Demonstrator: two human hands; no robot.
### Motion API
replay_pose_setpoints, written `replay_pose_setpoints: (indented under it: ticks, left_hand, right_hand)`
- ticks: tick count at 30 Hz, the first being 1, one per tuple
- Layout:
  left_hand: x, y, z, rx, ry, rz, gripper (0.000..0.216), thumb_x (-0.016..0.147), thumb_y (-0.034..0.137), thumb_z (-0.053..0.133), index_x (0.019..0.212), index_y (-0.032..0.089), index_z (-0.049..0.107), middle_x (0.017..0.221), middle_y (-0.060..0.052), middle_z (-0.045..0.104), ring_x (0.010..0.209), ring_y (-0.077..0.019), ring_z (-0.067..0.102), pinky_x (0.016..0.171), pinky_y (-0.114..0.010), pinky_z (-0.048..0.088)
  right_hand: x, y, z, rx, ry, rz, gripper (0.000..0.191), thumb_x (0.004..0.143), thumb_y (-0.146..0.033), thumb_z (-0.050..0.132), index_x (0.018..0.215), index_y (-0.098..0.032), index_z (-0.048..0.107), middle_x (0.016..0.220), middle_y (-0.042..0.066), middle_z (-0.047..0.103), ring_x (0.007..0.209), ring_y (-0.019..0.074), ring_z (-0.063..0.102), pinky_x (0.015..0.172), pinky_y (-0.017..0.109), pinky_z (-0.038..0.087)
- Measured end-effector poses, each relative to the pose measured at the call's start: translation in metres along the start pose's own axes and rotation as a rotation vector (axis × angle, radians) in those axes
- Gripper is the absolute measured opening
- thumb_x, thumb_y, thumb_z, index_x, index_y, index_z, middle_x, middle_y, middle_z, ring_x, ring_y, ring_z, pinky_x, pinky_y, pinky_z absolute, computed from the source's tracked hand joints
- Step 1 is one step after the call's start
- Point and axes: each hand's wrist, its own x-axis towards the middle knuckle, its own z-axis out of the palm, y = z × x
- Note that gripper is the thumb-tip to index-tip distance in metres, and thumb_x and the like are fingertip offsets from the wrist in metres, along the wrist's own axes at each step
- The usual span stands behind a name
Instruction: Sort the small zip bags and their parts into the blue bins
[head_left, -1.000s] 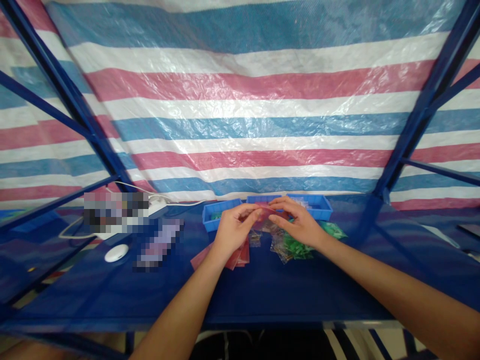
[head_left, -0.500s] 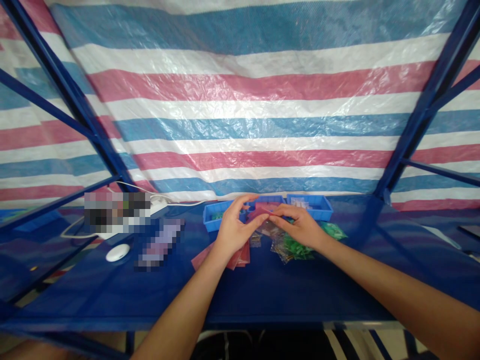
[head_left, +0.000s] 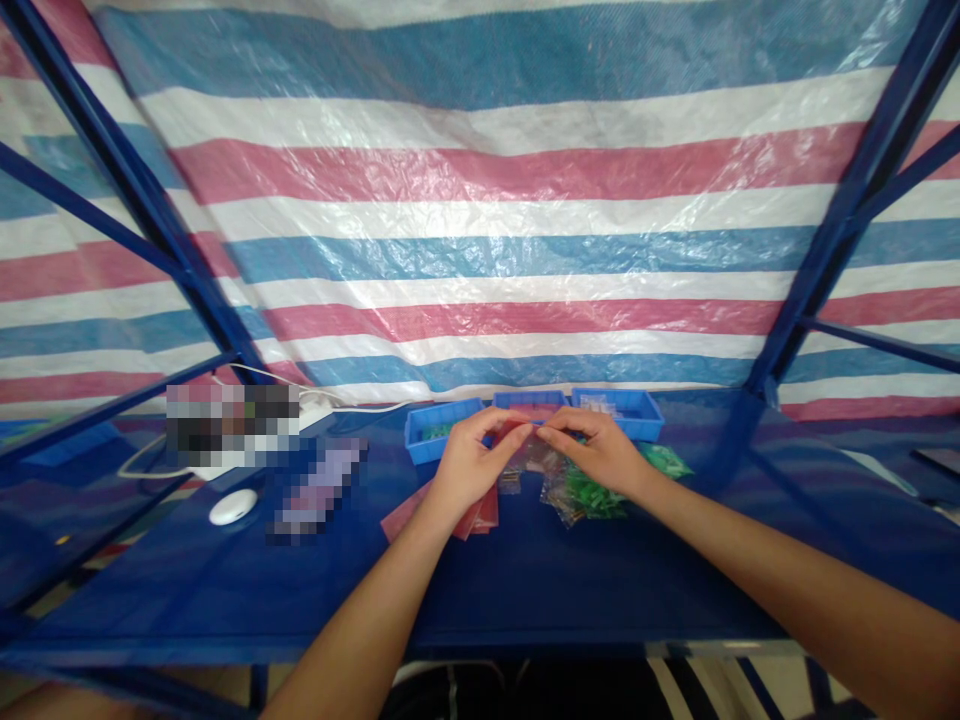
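Note:
My left hand [head_left: 472,460] and my right hand [head_left: 600,455] meet above the table, fingertips pinched on the top edge of a thin pink plastic bag [head_left: 531,424]. Fingers hide most of that bag. Below my left wrist lies a fan of flat pink bags [head_left: 480,518]. Under my right hand are green packets [head_left: 596,496] and small clear bags [head_left: 559,500] with contents I cannot make out. Another small clear packet [head_left: 510,482] lies between the hands.
Behind the hands stand three blue trays: a left tray [head_left: 414,440] with green pieces, a middle tray [head_left: 559,397] with pink material, a right tray [head_left: 651,425] with clear packets. A white rounded object [head_left: 233,507] and a power strip [head_left: 315,412] with cables are at left.
My left index finger has come down toward the thumb, closing the gap there. The pink bag between my hands shows less of its surface. Both hands have otherwise stayed in place.

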Motion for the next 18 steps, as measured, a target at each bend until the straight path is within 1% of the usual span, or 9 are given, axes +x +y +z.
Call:
replay_pose_setpoints:
  ticks: [3,6,10,14,18]
  left_hand:
    - [0.0000,-0.0001,-0.0001,-0.002,0.008,-0.003,0.022,0.096,0.040,0.069,0.100,0.020,0.078,0.099,-0.006,0.077,0.092,-0.0211,0.071,0.084,-0.030,0.054]
    - [0.0000,0.0005,-0.0011,-0.007,0.024,-0.003,0.023,0.096,0.041,0.069,0.098,0.020,0.079,0.096,-0.006,0.077,0.090,-0.0209,0.070,0.081,-0.029,0.053]
    - [-0.0006,0.0019,-0.0025,-0.006,-0.030,0.006,0.024,0.095,0.042,0.069,0.098,0.020,0.081,0.095,-0.007,0.077,0.087,-0.0212,0.070,0.078,-0.030,0.052]
    - [-0.0014,0.0004,-0.0009,-0.057,-0.070,-0.035,0.025,0.094,0.041,0.071,0.105,0.021,0.080,0.101,-0.007,0.079,0.091,-0.0220,0.072,0.081,-0.030,0.054]
    - [-0.0013,-0.0010,0.0012,-0.131,-0.034,-0.086,0.029,0.090,0.041,0.076,0.110,0.020,0.076,0.104,-0.007,0.080,0.094,-0.0228,0.074,0.085,-0.032,0.056]
  right_hand:
    - [-0.0002,-0.0010,-0.0001,-0.016,-0.007,0.003,0.023,0.099,-0.043,0.065,0.095,-0.025,0.079,0.088,0.004,0.074,0.081,0.0212,0.068,0.076,0.035,0.052]
    - [-0.0002,-0.0007,-0.0005,-0.023,-0.012,0.002,0.023,0.098,-0.042,0.066,0.094,-0.025,0.080,0.087,0.004,0.074,0.082,0.0215,0.068,0.077,0.035,0.053]
    - [-0.0005,-0.0002,-0.0002,-0.007,-0.027,-0.033,0.017,0.095,-0.039,0.070,0.101,-0.026,0.080,0.095,0.005,0.076,0.086,0.0219,0.070,0.081,0.036,0.054]
    - [-0.0007,-0.0003,0.0010,0.039,-0.036,-0.040,0.017,0.096,-0.039,0.070,0.099,-0.026,0.080,0.095,0.005,0.076,0.088,0.0222,0.070,0.082,0.037,0.054]
    - [0.0003,0.0011,0.0004,0.113,0.030,0.047,0.019,0.095,-0.042,0.071,0.096,-0.026,0.081,0.093,0.004,0.076,0.087,0.0222,0.070,0.080,0.036,0.053]
